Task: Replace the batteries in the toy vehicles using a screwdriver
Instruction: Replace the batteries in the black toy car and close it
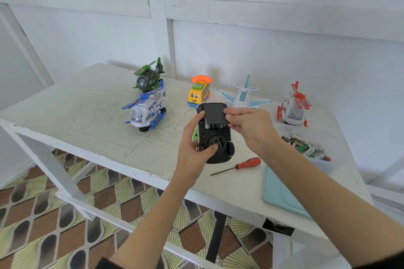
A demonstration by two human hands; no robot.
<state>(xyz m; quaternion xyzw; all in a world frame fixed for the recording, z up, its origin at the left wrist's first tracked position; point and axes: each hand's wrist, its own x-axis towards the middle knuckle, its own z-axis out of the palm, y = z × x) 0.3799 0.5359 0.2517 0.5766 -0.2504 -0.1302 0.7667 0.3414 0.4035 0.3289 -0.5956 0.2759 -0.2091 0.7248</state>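
Left hand (193, 148) grips the upturned toy car (215, 137) above the table's front edge (122, 165), right hand (249, 125) pinching its battery cover (214, 113), screwdriver (239, 166) just beside.

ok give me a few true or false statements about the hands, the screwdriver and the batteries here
1. The left hand holds the upturned toy car. True.
2. The right hand grips the screwdriver. False: it lies on the table; the right hand pinches the black cover.
3. The batteries lie in a clear tub. True.
4. The green helicopter is nearest the tub. False: the red helicopter is.
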